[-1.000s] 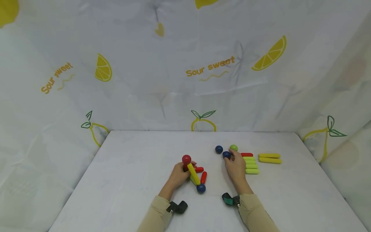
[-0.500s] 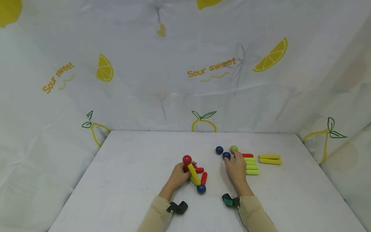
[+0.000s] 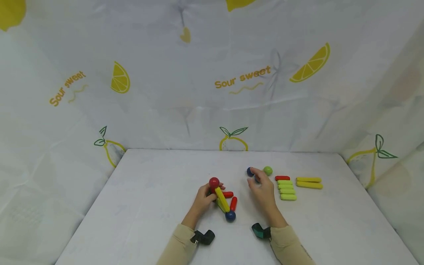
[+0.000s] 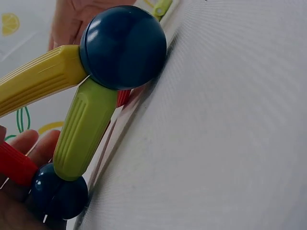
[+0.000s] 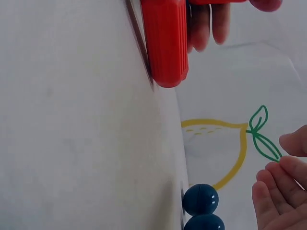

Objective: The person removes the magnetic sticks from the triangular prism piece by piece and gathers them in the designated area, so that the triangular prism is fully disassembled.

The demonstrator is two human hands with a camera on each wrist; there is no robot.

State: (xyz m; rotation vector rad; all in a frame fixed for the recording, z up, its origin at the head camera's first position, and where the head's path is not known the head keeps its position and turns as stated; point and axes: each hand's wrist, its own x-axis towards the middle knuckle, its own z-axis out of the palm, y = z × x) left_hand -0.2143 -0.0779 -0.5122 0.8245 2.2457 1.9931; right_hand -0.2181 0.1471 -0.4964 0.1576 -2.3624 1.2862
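Well, in the head view the left hand (image 3: 203,198) has its fingers bent round a stick-and-ball build (image 3: 222,200) near the middle of the counter (image 3: 159,206). The build has a red ball (image 3: 214,182) at its far end and a dark blue ball (image 3: 230,216) at its near end. The right hand (image 3: 265,191) is by two loose blue balls (image 3: 248,172) and partly hides them. To pick one up well, I'd pinch its round sides so it can't roll away.

In the left wrist view, a yellow stick (image 4: 43,79) and a green stick (image 4: 85,129) meet at that near ball. The left hand should hold the build snugly, because a bump might pop a stick off.

In the right wrist view, the right hand has a gap between thumb and fingers and grips nothing. The loose balls sit very close together; I can't tell if they touch. Going slowly seems best, so one doesn't knock the other.
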